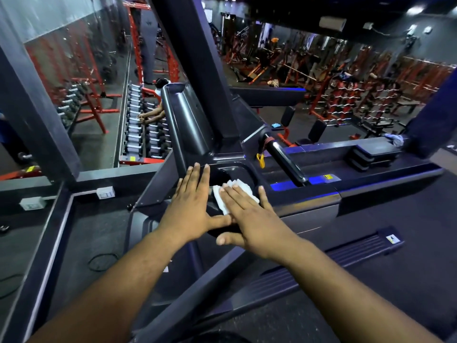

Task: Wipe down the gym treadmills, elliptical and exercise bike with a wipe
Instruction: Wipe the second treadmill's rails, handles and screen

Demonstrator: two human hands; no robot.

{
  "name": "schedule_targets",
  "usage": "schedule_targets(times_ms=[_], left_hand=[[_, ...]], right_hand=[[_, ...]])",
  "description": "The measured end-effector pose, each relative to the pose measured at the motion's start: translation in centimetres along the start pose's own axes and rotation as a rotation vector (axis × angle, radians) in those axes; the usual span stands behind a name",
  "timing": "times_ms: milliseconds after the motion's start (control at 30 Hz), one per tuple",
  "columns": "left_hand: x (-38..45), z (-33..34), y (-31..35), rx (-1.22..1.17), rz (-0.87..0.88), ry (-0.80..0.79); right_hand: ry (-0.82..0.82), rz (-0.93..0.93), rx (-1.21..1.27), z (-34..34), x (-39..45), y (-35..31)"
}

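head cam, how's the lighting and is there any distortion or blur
Head view: dim gym with blue glow on the treadmill frame; strong wide-angle bending of uprights and edges; the white wipe is bright, nearly washed out; both the left hand and right hand look fairly sharp; the far red racks are soft and grainy.

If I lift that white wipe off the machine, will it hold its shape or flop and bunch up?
Probably floppy: the wipe lies crumpled and folded under the flat fingers of the right hand. It looks thin and light, so it should drape. Pushed over the smooth dark console, it may bunch rather than slide flat. The left hand rests beside it.
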State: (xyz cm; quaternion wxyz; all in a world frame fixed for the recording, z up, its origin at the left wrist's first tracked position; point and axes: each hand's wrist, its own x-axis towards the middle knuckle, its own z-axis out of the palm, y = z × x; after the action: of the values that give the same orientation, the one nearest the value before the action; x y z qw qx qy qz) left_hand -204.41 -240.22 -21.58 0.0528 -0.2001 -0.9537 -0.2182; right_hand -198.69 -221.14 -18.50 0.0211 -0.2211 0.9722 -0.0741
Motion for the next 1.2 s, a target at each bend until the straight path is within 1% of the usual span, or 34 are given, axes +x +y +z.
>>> schedule_targets(times_ms=[100,233,300,400,500,567,633,700,733,767,867,933,967,1000,1067,1133,1167,1200], left_hand=[[-0.2,-0.2,0.1,-0.017,0.005,-0.003],[-0.2,-0.2,0.1,-0.026,-0.004,0.000],[-0.1,-0.1,-0.2,-0.011,0.001,0.000],[0.0,-0.2,-1.0,-0.031,0.043,-0.038],[-0.1,-0.7,-1.5,-0.030,0.070,-0.102],[-0.3,-0.9,-1.3,-0.016,0.074,-0.107],[-0.4,-0.8,-0.3,0.029,0.076,-0.077],[-0.4,-0.3,1.1,0.148,0.100,-0.026],[-0.3,0.0,1.8,0.210,0.118,-0.001],[-0.1,0.4,2.7,0.255,0.141,0.022],[0.3,1.2,4.4,0.350,0.231,0.040],[0.4,1.5,4.9,0.406,0.261,0.034],[0.4,1.6,5.0,0.427,0.262,0.031],[0.4,1.7,5.2,0.449,0.264,0.029],[0.5,2.0,5.5,0.491,0.270,0.032],[0.8,2.2,6.3,0.516,0.280,0.035],[1.1,2.3,6.9,0.525,0.287,0.038],[1.3,2.5,7.4,0.532,0.293,0.039]], right_hand=[[0.008,-0.059,-0.053,0.0,-1.0,2.0],[0.127,-0.033,-0.074,0.6,-2.9,5.1],[0.115,-0.051,-0.063,1.1,-2.5,4.0],[0.152,-0.159,-0.079,2.0,-1.3,1.4],[0.220,-0.198,-0.102,2.5,-2.0,2.7],[0.303,-0.140,-0.107,3.1,-3.5,5.3],[0.404,0.007,-0.144,3.3,-4.8,8.2],[0.424,0.161,-0.183,3.2,-5.1,9.1],[0.416,0.188,-0.191,3.2,-4.8,8.5],[0.400,0.178,-0.185,3.2,-4.4,7.6],[0.361,0.027,-0.177,4.3,-3.9,4.7],[0.366,-0.020,-0.202,4.9,-4.8,6.1],[0.382,0.005,-0.212,5.3,-5.5,7.8],[0.396,0.069,-0.214,5.6,-6.2,9.8],[0.403,0.257,-0.200,5.7,-7.4,13.4],[0.375,0.405,-0.184,5.7,-8.0,15.1],[0.368,0.428,-0.181,5.9,-7.9,15.0],[0.372,0.409,-0.182,6.1,-7.6,14.3]])
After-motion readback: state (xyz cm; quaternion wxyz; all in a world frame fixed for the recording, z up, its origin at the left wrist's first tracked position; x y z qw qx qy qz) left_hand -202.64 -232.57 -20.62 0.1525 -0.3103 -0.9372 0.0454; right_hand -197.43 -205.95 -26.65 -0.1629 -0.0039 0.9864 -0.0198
